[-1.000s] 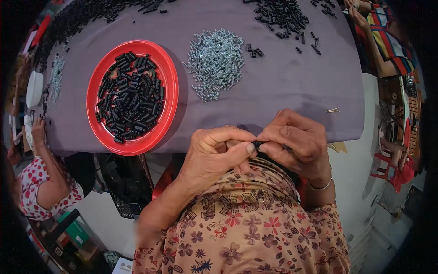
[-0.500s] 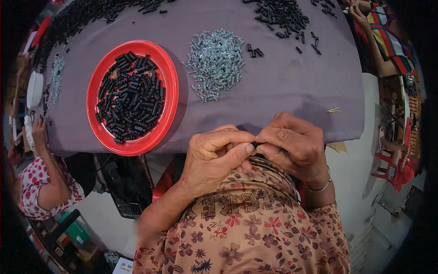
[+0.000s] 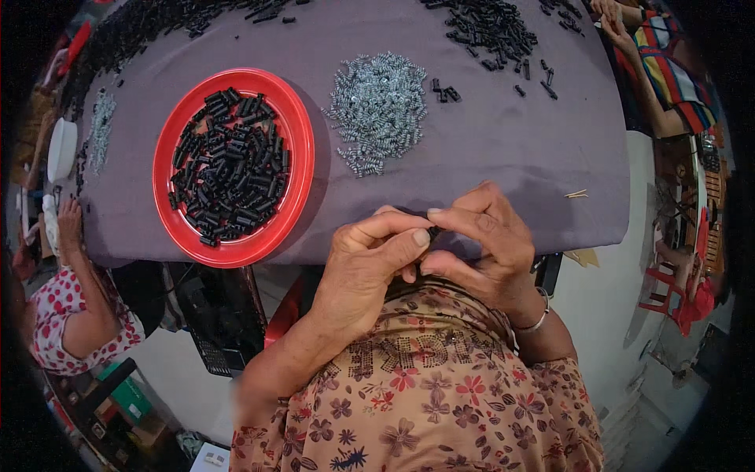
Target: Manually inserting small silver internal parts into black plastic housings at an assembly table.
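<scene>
Left hand (image 3: 363,258): just below the centre of the frame; we see its thumb and forefinger pinching a small black part (image 3: 435,232);
Right hand (image 3: 494,248): right of the frame's centre; its thumb and forefinger stand parted, the forefinger tip at the small black part; we cannot tell whether it touches;
Where the part is: near mid-frame, mostly hidden from us by fingers;
Red plate (image 3: 303,157): left of centre; we see black tubes (image 3: 228,169) heaped in it;
Silvery springs (image 3: 376,110): piled at upper centre, on a grey-purple cloth (image 3: 487,149)
</scene>
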The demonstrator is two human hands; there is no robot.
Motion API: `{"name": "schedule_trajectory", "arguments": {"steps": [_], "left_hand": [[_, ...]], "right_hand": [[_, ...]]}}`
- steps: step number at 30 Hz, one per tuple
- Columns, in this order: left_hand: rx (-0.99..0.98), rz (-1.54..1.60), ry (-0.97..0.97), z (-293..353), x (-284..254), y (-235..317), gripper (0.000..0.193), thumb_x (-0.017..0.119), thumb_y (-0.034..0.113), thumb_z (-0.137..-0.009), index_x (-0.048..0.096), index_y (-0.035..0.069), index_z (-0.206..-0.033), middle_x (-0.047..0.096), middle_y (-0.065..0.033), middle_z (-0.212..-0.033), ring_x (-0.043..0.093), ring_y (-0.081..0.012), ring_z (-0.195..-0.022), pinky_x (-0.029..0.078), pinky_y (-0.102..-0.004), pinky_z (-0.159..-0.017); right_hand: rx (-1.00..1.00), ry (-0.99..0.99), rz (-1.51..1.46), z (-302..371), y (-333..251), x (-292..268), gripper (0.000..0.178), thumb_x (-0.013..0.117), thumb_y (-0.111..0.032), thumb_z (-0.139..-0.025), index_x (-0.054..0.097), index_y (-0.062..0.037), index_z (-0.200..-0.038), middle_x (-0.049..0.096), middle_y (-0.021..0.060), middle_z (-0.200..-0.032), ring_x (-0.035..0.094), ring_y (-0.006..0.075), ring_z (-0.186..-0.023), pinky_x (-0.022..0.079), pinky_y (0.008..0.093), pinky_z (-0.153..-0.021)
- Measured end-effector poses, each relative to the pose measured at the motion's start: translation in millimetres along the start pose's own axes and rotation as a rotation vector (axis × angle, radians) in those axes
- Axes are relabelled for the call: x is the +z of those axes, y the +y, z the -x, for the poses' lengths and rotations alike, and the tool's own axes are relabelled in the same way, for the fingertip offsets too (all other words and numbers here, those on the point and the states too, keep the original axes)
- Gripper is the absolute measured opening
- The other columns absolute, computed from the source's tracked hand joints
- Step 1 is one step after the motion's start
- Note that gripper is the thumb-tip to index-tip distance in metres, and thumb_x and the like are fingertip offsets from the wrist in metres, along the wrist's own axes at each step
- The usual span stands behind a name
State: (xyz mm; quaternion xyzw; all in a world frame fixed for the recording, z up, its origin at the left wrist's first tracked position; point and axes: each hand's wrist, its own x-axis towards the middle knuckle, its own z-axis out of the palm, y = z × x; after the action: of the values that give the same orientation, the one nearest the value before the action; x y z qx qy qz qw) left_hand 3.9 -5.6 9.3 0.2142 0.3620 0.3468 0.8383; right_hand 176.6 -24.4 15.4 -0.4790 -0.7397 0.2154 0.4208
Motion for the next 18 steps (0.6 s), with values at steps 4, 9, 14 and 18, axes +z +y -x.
{"name": "schedule_trajectory", "arguments": {"steps": [4, 9, 14, 18], "left_hand": [[-0.027, 0.007, 0.043, 2, 2, 1, 0.010, 0.062, 0.006, -0.086, 0.067, 0.000, -0.092, 0.055, 0.0021, -0.079, 0.049, -0.0052, -0.067, 0.039, -0.0199, -0.060], [-0.011, -0.017, 0.052, 3, 2, 0, 0.009, 0.062, 0.004, -0.085, 0.067, 0.001, -0.092, 0.056, 0.0028, -0.079, 0.048, -0.0044, -0.068, 0.038, -0.0202, -0.062], [-0.132, 0.082, 0.055, 5, 8, 7, 0.011, 0.058, 0.006, -0.088, 0.067, 0.000, -0.091, 0.056, 0.0022, -0.077, 0.046, -0.0041, -0.068, 0.038, -0.0204, -0.062], [-0.170, 0.131, -0.063, 1, -2, 8, 0.013, 0.057, 0.009, -0.089, 0.066, -0.001, -0.091, 0.055, 0.0015, -0.075, 0.046, -0.0043, -0.067, 0.038, -0.0198, -0.061]], "right_hand": [[-0.052, 0.127, 0.092, 4, 1, 14, 0.048, 0.083, -0.013, -0.056, 0.064, -0.0017, -0.099, 0.057, 0.0076, -0.084, 0.053, 0.0218, -0.071, 0.045, 0.0329, -0.062], [-0.147, 0.184, 0.204, 9, 9, 20, 0.049, 0.083, -0.011, -0.057, 0.063, -0.0018, -0.100, 0.056, 0.0072, -0.083, 0.053, 0.0226, -0.071, 0.045, 0.0345, -0.063], [-0.155, 0.200, 0.178, 10, 5, 17, 0.049, 0.082, -0.011, -0.057, 0.063, -0.0029, -0.102, 0.056, 0.0065, -0.085, 0.053, 0.0232, -0.072, 0.046, 0.0349, -0.064], [-0.145, 0.168, 0.098, 9, 5, 9, 0.052, 0.083, -0.013, -0.057, 0.063, -0.0026, -0.104, 0.058, 0.0063, -0.085, 0.054, 0.0214, -0.072, 0.047, 0.0343, -0.065]]}}
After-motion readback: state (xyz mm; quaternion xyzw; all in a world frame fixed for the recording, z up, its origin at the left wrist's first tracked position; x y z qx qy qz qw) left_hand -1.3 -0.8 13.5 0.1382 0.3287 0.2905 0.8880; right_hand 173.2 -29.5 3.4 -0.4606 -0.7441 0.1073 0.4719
